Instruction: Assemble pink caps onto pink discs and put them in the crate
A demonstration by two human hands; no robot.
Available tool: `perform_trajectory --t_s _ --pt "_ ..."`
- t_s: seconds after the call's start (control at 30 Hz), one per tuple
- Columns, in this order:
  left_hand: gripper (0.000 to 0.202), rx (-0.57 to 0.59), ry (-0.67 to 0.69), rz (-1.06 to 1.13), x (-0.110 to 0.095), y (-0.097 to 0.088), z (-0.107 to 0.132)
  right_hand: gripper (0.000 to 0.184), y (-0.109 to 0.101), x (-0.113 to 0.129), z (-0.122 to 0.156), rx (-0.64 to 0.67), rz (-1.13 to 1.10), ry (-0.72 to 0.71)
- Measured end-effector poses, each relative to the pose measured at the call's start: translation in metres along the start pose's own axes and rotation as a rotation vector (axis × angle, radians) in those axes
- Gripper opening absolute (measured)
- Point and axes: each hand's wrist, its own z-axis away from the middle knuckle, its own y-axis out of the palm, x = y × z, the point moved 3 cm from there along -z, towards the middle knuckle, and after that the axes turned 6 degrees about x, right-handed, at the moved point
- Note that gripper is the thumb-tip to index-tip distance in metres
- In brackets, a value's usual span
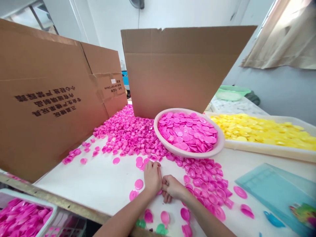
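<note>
My left hand [152, 177] lies palm down on the white table [98, 181], fingers together, fingertips at the edge of a heap of small pink plastic cups [128, 131]. Pressed against it, my right hand [172, 188] is curled closed; a bit of pink shows beneath the two hands, and I cannot make out what it grips. Flat pink lids [209, 191] lie scattered to the right of my hands. A white round basin [219, 144] behind them is full of pink lids [187, 131].
Tall cardboard sheets [49, 98] wall the table at left and at the back [177, 65]. A white tray of yellow lids [259, 131] sits at right, with a teal plastic sheet [276, 191] nearer. A basket of pink pieces [22, 217] stands low left.
</note>
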Motion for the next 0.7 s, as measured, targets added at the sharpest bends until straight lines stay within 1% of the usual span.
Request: perform_trajectory --t_s 0.17,0.27,0.33,0.4,0.43,0.5,0.57,0.63,0.7 --pt "0.022 0.05 -0.107 -0.036 0.006 0.003 -0.003 0.011 -0.001 0.0 -0.003 0.049 -0.028 0.045" --pt "0.02 0.1 -0.14 0.0 0.008 0.004 -0.005 0.01 0.001 -0.004 -0.003 0.046 -0.07 -0.01" --pt "0.024 0.112 -0.141 0.084 0.01 0.003 -0.004 0.009 0.002 -0.005 -0.001 0.024 -0.061 -0.073" --pt "0.033 0.069 -0.16 0.243 0.013 -0.002 -0.001 0.01 0.002 0.0 0.005 -0.045 -0.024 -0.184" --pt "0.038 0.029 -0.18 0.337 0.015 -0.006 0.002 0.011 0.002 0.005 0.009 -0.1 0.005 -0.27" --pt "0.045 -0.049 -0.194 0.5 0.018 -0.016 0.011 0.011 0.003 0.02 0.022 -0.222 0.089 -0.483" --pt "0.049 -0.084 -0.153 0.58 0.016 -0.028 0.021 0.01 0.007 0.036 0.037 -0.318 0.185 -0.675" --pt "0.051 -0.112 -0.106 0.584 0.01 -0.039 0.03 0.008 0.015 0.047 0.051 -0.338 0.217 -0.79" --pt "0.051 -0.172 -0.096 0.543 0.003 -0.049 0.037 0.01 0.024 0.054 0.062 -0.28 0.165 -0.844"
